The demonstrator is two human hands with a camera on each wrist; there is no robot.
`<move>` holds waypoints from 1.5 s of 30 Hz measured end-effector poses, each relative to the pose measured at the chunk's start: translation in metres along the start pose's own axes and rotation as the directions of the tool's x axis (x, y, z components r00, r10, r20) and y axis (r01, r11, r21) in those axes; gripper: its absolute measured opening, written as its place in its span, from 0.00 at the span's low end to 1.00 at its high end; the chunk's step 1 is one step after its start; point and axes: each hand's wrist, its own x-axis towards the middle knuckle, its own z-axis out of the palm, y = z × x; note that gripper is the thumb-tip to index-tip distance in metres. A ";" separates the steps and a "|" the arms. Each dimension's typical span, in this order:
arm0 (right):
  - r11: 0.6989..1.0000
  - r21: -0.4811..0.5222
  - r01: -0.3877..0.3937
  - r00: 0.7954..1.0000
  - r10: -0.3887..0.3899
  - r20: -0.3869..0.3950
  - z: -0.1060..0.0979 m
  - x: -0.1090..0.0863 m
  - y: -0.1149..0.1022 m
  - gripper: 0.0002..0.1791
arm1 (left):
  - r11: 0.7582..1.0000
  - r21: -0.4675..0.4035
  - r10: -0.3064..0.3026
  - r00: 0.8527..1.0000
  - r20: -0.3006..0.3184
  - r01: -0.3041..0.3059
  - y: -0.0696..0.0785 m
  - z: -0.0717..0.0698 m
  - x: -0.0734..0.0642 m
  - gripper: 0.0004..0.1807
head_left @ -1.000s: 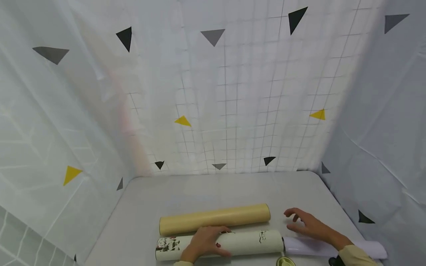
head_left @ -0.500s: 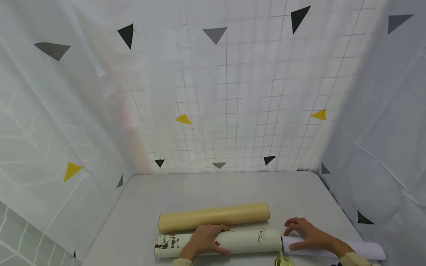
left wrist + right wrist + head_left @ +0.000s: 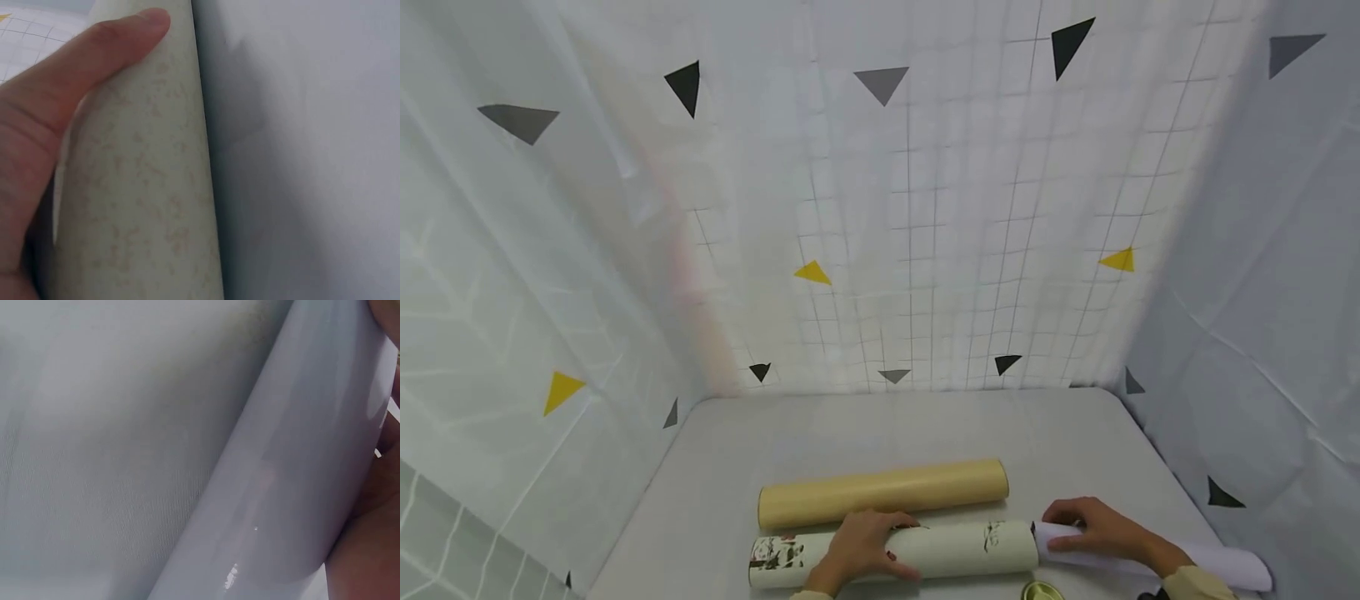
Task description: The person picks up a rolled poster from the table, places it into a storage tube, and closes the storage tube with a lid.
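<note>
A pale cardboard poster tube (image 3: 955, 547) with dark ink drawings lies across the front of the table. My left hand (image 3: 867, 543) holds it around the middle, thumb on the near side; the left wrist view shows that thumb (image 3: 106, 53) along the tube's speckled surface. To the right, my right hand (image 3: 1097, 529) grips a glossy white paper roll (image 3: 1217, 564) near its left end, fingers over the far side. That end sits right at the tube's dark-rimmed right mouth. In the right wrist view the roll (image 3: 269, 487) runs diagonally beside the palm.
A plain tan tube (image 3: 883, 493) lies just behind the printed one. A round gold lid (image 3: 1042, 591) rests at the front edge of view, below the tube's mouth. White sheeting with triangles (image 3: 882, 85) surrounds the white table (image 3: 887, 425) at the back and sides.
My right hand has come down from above the paper roll and taken hold of it. The roll's left end has risen slightly at the tube's mouth. My left hand stays on the tube.
</note>
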 end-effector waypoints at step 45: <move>0.988 -0.153 0.016 0.988 -0.039 -0.146 0.009 0.026 -0.020 0.27 | 0.995 0.039 -0.084 0.983 -0.164 0.092 0.008 0.002 0.005 0.38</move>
